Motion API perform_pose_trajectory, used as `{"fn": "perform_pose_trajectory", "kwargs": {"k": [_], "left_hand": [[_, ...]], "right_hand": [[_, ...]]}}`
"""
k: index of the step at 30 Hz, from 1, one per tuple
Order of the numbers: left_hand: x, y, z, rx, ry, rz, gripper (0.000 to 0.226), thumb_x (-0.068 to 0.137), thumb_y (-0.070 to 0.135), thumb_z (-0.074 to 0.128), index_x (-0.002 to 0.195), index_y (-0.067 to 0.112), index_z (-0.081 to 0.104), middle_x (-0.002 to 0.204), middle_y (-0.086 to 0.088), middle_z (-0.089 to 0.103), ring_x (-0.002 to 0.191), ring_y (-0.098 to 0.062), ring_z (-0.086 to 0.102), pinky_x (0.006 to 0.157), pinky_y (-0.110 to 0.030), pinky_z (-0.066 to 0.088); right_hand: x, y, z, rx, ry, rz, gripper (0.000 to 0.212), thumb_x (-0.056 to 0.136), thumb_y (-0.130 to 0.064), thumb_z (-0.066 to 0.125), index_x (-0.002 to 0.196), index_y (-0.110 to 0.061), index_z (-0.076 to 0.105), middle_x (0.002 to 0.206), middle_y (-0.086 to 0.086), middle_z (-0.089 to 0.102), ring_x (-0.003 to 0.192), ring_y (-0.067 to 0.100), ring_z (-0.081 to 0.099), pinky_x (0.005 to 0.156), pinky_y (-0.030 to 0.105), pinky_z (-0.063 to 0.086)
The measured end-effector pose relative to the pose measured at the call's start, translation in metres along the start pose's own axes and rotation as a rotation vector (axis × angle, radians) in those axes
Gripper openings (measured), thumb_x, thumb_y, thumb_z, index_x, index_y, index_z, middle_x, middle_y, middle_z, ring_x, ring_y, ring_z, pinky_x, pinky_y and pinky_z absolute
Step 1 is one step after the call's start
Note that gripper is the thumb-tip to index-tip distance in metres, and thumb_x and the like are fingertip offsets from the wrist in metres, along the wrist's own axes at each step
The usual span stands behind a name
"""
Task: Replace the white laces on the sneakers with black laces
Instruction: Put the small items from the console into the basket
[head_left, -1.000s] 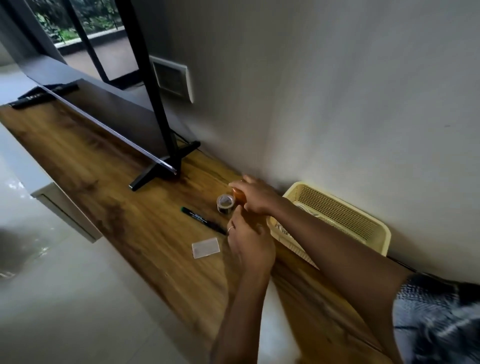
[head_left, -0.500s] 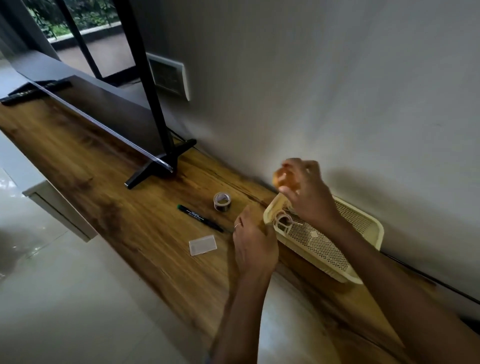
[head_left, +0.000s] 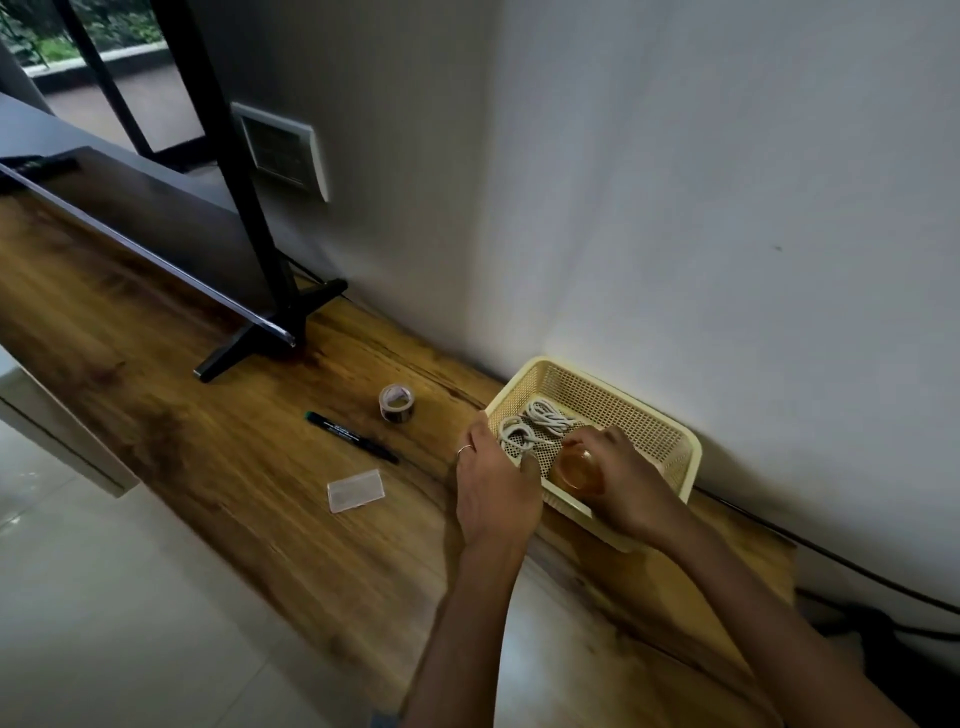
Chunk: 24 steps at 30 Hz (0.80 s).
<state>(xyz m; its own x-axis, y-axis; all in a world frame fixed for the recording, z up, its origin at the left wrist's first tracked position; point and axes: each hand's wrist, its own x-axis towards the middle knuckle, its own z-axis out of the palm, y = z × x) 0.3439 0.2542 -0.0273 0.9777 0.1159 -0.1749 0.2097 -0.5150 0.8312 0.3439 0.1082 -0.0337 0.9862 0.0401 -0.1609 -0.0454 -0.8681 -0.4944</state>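
1. While my right hand (head_left: 618, 483) lowers an amber roll of tape (head_left: 576, 469) into the yellow plastic basket (head_left: 649, 415), its fingers are curled round the roll, holding it just above or on the perforated floor near the basket's front edge; I cannot tell which.
2. My left hand (head_left: 493, 483) rests on the basket's front-left corner, thumb hooked over the rim and fingers lying fairly straight along the outside. I judge that this steadies the light basket so it does not slide on the wooden shelf (head_left: 208, 441) as I set the roll in.
3. White laces (head_left: 535, 428), the task's own thing, lie coiled in two loose bundles in the left end of the basket, just beyond my left thumb. I see no sneakers and no black laces in this view.
4. To the left of the basket, on the shelf, stand a smaller roll of tape (head_left: 396, 402), a black marker (head_left: 350, 436) and a small clear plastic case (head_left: 356, 490), each apart from the others. They look to me like loose things being gathered into the basket.
5. Farther left of the basket a television stand foot (head_left: 270, 332) sits on the shelf.
6. By my reckoning the lacing itself is not in hand; this is tidying.
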Motion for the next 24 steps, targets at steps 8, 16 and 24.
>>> {"fn": "perform_pose_trajectory", "kwargs": {"k": [8, 16, 24], "left_hand": [[0.006, 0.001, 0.002, -0.098, 0.073, -0.037, 0.059, 0.093, 0.021, 0.058, 0.145, 0.013, 0.031, 0.146, -0.01, 0.037, 0.129, -0.023, 0.039, 0.098, -0.033, 0.038], [0.014, 0.001, -0.021, -0.466, 0.442, -0.306, 0.063, 0.094, 0.01, 0.055, 0.148, 0.022, 0.026, 0.152, -0.005, 0.03, 0.138, -0.025, 0.032, 0.109, -0.039, 0.032], [0.021, -0.031, -0.061, 0.162, 0.268, -0.181, 0.054, 0.1, 0.013, 0.04, 0.151, 0.019, 0.024, 0.16, -0.008, 0.015, 0.146, -0.028, 0.011, 0.118, -0.046, 0.018]], "right_hand": [[0.018, -0.021, -0.023, 0.09, 0.021, -0.055, 0.056, 0.084, -0.016, 0.066, 0.134, -0.031, 0.044, 0.133, 0.003, 0.046, 0.124, 0.021, 0.044, 0.1, 0.043, 0.042], [0.072, -0.1, 0.012, 0.064, 0.01, -0.305, 0.044, 0.087, -0.008, 0.055, 0.129, -0.02, 0.052, 0.133, 0.007, 0.044, 0.123, 0.022, 0.043, 0.101, 0.033, 0.038], [0.115, -0.136, 0.058, -0.15, -0.126, -0.338, 0.063, 0.094, -0.015, 0.057, 0.148, -0.028, 0.028, 0.16, 0.005, 0.008, 0.145, 0.031, 0.012, 0.115, 0.044, 0.023]]}}
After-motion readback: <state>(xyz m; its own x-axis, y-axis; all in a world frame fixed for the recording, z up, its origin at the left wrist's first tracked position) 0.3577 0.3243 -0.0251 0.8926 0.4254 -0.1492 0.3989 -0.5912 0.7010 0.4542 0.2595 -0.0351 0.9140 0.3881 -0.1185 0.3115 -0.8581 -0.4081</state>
